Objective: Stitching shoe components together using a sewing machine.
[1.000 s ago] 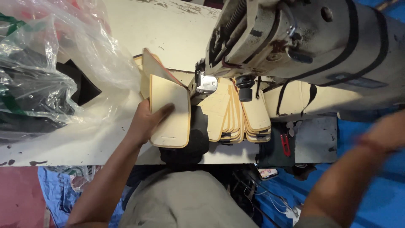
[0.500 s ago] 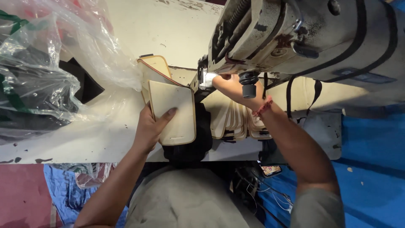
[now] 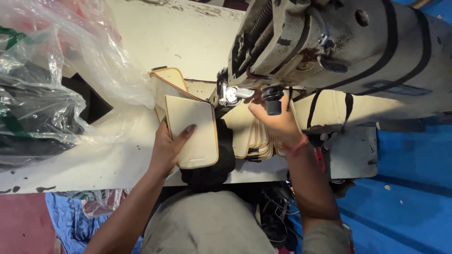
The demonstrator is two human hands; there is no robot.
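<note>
Dead centre of the frame, the left hand has its grip around a tan leather panel by the sewing machine, while the right hand presses the stacked tan pieces, grip closed on them.

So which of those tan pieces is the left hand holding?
The flat tan panel with rounded corners, left of the needle, under the left hand. The other tan pieces lie stacked by the right hand.
</note>
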